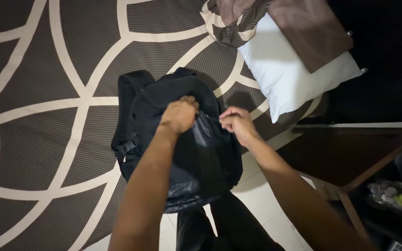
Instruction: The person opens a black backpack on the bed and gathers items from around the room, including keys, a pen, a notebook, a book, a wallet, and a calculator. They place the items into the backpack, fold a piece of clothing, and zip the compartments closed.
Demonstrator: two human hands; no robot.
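A black backpack [159, 100] lies at the edge of a bed with a dark brown cover patterned in cream curves [43, 116]. My left hand [180, 114] grips the fabric at the top of the backpack's front pocket, fingers closed on it. My right hand [238, 123] pinches something small at the pocket's right edge, probably the zipper pull; the pull itself is too small to see. Both forearms reach in from below. One shoulder strap [129, 93] lies along the backpack's left side.
A white pillow [294, 74] with a brown cloth [310, 30] over it lies at the upper right. A dark wooden table [350, 155] stands to the right, with small items on a lower shelf [396, 197]. Pale floor tiles [257, 195] show beside the bed.
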